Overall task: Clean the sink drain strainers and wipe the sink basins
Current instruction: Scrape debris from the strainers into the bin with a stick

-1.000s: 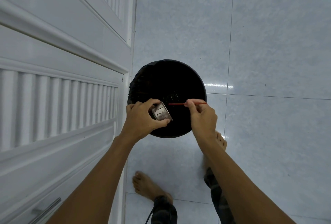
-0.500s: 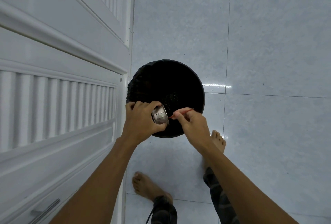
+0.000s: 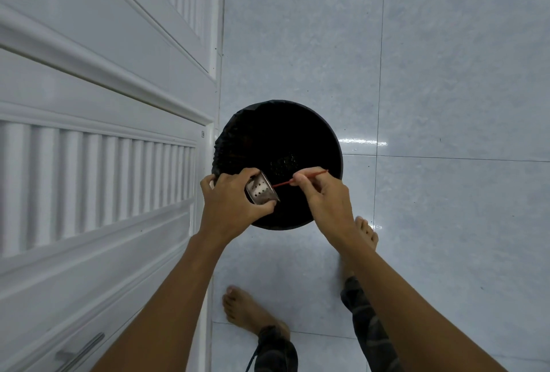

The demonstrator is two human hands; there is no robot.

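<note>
My left hand (image 3: 232, 205) grips a small steel drain strainer (image 3: 261, 192), a perforated cup tilted on its side with its mouth to the right. It hangs over a round black bin (image 3: 279, 136) lined with a dark bag. My right hand (image 3: 324, 196) pinches a thin red stick (image 3: 282, 183) between thumb and fingers. The stick's left tip points toward the strainer's mouth, close to its rim. Dark specks of debris lie inside the bin, beyond the stick.
White cabinet doors (image 3: 98, 145) with slatted panels fill the left side, a metal handle (image 3: 80, 351) low down. The pale glossy tiled floor (image 3: 446, 88) spreads to the right. My two bare feet (image 3: 253, 312) stand just behind the bin.
My right hand drew the red stick into the strainer half a second ago, then pulled it back out to the right. The left hand keeps the strainer almost still over the bin.
</note>
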